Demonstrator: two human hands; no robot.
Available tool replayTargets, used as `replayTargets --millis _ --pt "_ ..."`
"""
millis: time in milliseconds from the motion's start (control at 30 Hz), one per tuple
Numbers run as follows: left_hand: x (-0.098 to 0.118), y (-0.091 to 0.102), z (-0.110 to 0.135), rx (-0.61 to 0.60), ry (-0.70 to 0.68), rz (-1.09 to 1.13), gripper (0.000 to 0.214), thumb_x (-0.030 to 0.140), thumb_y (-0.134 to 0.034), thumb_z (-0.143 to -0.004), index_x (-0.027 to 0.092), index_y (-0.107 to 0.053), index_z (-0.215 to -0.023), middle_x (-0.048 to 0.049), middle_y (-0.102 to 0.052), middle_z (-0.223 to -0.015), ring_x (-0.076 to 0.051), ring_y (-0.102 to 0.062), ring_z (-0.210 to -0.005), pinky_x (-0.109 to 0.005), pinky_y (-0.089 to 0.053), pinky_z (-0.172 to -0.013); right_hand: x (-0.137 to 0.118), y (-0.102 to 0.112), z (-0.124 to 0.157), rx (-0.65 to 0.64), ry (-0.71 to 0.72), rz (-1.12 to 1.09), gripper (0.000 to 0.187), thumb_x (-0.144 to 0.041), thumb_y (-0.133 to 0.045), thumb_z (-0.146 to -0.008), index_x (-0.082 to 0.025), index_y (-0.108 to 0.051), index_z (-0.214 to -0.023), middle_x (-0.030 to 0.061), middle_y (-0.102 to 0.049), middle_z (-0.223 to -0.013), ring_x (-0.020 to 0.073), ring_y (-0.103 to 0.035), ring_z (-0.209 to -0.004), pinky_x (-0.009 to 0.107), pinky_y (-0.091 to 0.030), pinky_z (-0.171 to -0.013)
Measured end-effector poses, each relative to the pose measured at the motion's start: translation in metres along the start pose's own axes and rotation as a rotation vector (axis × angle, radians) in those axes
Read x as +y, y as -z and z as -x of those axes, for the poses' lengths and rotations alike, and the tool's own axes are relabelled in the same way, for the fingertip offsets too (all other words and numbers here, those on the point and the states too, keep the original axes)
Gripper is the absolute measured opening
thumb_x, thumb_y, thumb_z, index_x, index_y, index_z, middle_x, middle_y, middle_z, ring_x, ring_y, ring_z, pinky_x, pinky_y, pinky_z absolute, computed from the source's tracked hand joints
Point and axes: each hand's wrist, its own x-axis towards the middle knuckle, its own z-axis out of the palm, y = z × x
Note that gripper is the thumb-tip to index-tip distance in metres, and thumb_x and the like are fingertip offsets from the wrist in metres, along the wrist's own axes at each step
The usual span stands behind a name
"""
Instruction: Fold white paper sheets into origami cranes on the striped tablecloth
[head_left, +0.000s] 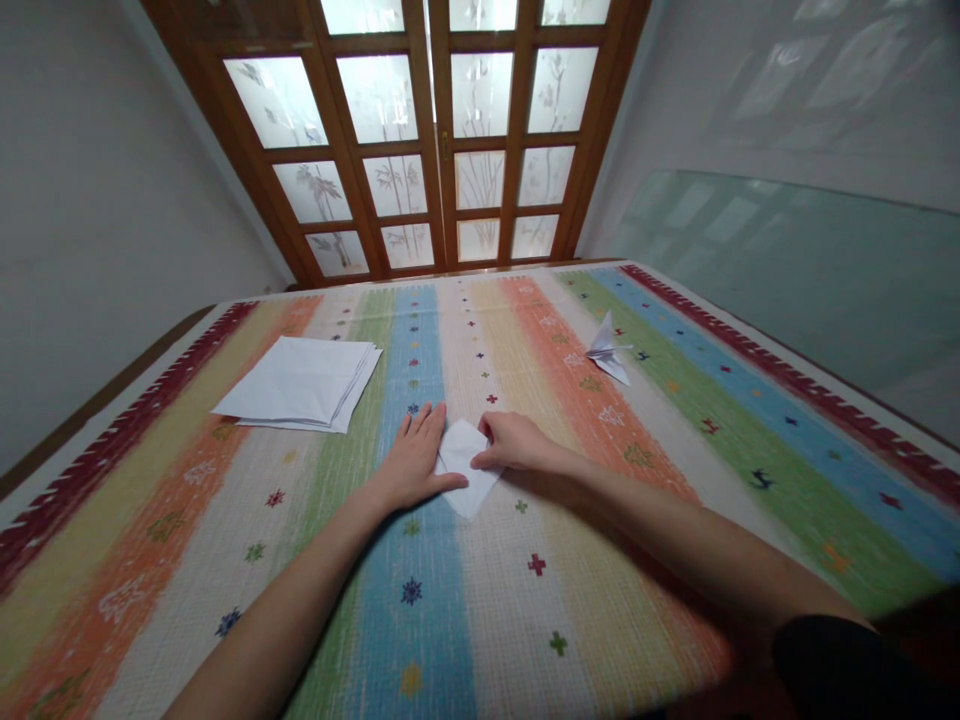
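A small folded sheet of white paper [463, 450] lies on the striped tablecloth in front of me, with a corner toward me. My left hand [416, 460] rests flat at its left side, fingers stretched out and the thumb lying across its lower part. At the right side, my right hand [514, 442] pinches the paper's edge between thumb and bent fingers. Part of the paper is hidden under both hands.
To the left lies a stack of white paper sheets [300, 380]. A folded white paper crane [609, 350] stands at the right. The colourful striped tablecloth [525, 600] covers the table, which reaches back to a wooden door with glass panes [480, 90].
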Motion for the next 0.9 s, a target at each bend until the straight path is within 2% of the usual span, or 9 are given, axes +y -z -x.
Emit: replayTargets --millis 100,200,333,367,433,500,600,767,900 --pt "-0.004 0.001 -0.001 0.088 -0.048 0.076 0.100 0.061 -0.062 -0.077 0.015 -0.013 -0.151 -0.0223 -0.034 -0.151 -0.039 -0.027 -0.142 -0.059 -0.023 -0.113 0.001 -0.002 -0.002 0.047 0.092 -0.067 0.015 -0.026 -0.074 -0.066 -0.018 -0.062 -0.070 0.0061 -0.065 -0.075 0.0183 -0.056 -0.067 0.028 -0.033 -0.056" --pt "-0.004 0.005 0.000 0.276 -0.088 0.136 0.087 0.052 -0.057 -0.084 0.018 -0.013 -0.151 -0.0200 -0.036 -0.150 -0.034 -0.033 -0.139 -0.056 -0.028 -0.112 0.007 0.003 -0.003 0.206 0.154 -0.317 0.008 -0.018 -0.067 -0.070 -0.018 -0.060 -0.073 0.0026 -0.064 -0.073 0.0163 -0.056 -0.066 0.027 -0.037 -0.058" --pt "-0.001 0.013 0.000 0.465 -0.025 0.129 0.072 0.041 -0.049 -0.090 0.018 -0.016 -0.149 -0.0181 -0.039 -0.147 -0.030 -0.036 -0.137 -0.051 -0.033 -0.111 0.021 0.017 -0.002 0.693 0.320 -0.398 0.007 -0.024 -0.058 -0.084 -0.021 -0.064 -0.081 0.0045 -0.066 -0.082 0.0196 -0.059 -0.081 0.034 -0.043 -0.076" --pt "0.000 0.015 0.000 0.485 0.003 0.116 0.067 0.037 -0.047 -0.090 0.017 -0.019 -0.148 -0.0174 -0.040 -0.146 -0.029 -0.036 -0.137 -0.051 -0.032 -0.111 0.024 0.017 -0.001 0.722 0.376 -0.313 0.009 -0.025 -0.057 -0.086 -0.022 -0.066 -0.083 0.0054 -0.066 -0.085 0.0212 -0.058 -0.086 0.036 -0.042 -0.080" --pt "0.002 0.016 0.000 0.505 0.059 0.097 0.059 0.029 -0.042 -0.090 0.018 -0.026 -0.146 -0.0157 -0.043 -0.144 -0.028 -0.036 -0.137 -0.051 -0.031 -0.112 0.030 0.012 0.002 0.601 0.475 -0.091 0.011 -0.027 -0.058 -0.087 -0.025 -0.068 -0.087 0.0066 -0.067 -0.090 0.0238 -0.057 -0.091 0.041 -0.040 -0.086" --pt "0.004 0.017 0.000 0.466 0.070 0.101 0.052 0.026 -0.040 -0.090 0.019 -0.036 -0.140 -0.0142 -0.045 -0.143 -0.027 -0.038 -0.135 -0.051 -0.031 -0.112 0.036 0.001 0.006 0.387 0.559 0.084 0.017 -0.036 -0.063 -0.086 -0.024 -0.069 -0.096 0.0090 -0.067 -0.100 0.0270 -0.056 -0.098 0.045 -0.039 -0.091" --pt "0.007 0.016 -0.002 0.276 -0.006 0.100 0.046 0.037 -0.044 -0.090 0.016 -0.048 -0.131 -0.0147 -0.047 -0.142 -0.028 -0.042 -0.132 -0.048 -0.033 -0.111 0.045 -0.013 0.010 0.223 0.653 0.129 0.058 -0.057 -0.068 -0.077 -0.020 -0.060 -0.122 0.0139 -0.061 -0.121 0.0322 -0.051 -0.113 0.051 -0.036 -0.098" --pt "0.023 0.011 -0.011 0.024 0.014 0.031 0.075 0.061 -0.050 -0.083 0.012 -0.039 -0.140 -0.0195 -0.036 -0.151 -0.032 -0.033 -0.140 -0.049 -0.028 -0.114 0.066 -0.010 0.010 0.398 0.484 -0.179 0.056 -0.045 -0.058 -0.087 -0.021 -0.047 -0.136 0.0155 -0.052 -0.136 0.0297 -0.047 -0.126 0.051 -0.036 -0.105" --pt "0.046 -0.001 -0.021 -0.010 0.165 0.028 0.098 0.069 -0.047 -0.081 0.005 -0.017 -0.149 -0.0268 -0.018 -0.156 -0.038 -0.017 -0.145 -0.055 -0.023 -0.114 0.076 -0.007 0.007 0.484 0.210 -0.423 0.045 -0.036 -0.045 -0.093 -0.016 -0.046 -0.133 0.0157 -0.062 -0.122 0.0261 -0.060 -0.110 0.047 -0.044 -0.096"
